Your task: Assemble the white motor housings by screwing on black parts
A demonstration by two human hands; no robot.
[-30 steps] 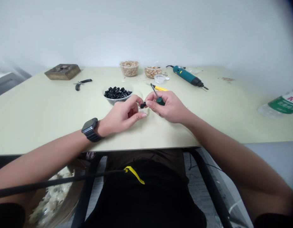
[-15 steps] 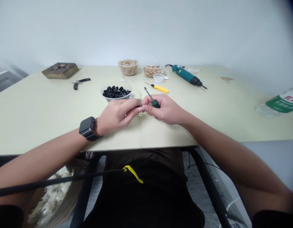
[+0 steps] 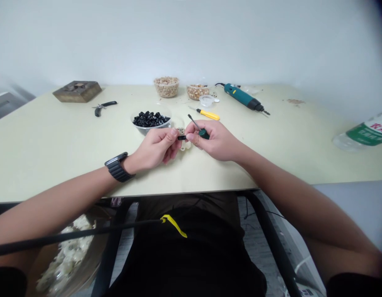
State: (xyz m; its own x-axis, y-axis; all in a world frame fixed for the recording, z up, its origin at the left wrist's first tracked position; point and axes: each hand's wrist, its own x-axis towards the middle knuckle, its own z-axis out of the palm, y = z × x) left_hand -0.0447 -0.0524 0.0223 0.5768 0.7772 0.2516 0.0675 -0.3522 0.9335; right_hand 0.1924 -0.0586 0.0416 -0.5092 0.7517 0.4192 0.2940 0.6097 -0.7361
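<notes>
Between the fingertips of my left hand (image 3: 161,144) is a small black piece (image 3: 181,137), too small to identify. My right hand (image 3: 214,140) touches its other end with thumb and finger, while a screwdriver with a dark green handle (image 3: 203,133) is tucked in the same hand, its metal shaft pointing up and left. Just behind and below the fingertips lies a small pale item (image 3: 185,145), partly hidden. A clear bowl (image 3: 142,130) full of shiny black pieces (image 3: 150,119) stands right behind my left hand.
Toward the wall are two tubs of small beige and brown pieces (image 3: 166,87) (image 3: 197,92), a small clear cup (image 3: 206,100), a yellow-handled screwdriver (image 3: 209,115) and a teal rotary tool (image 3: 243,97). Pliers (image 3: 101,108) and a wooden block (image 3: 77,91) lie left; a bottle (image 3: 364,134) lies right.
My left hand has rolled over, turning the thumb upward and bringing the black piece into view. The right hand keeps the green screwdriver, almost in place.
</notes>
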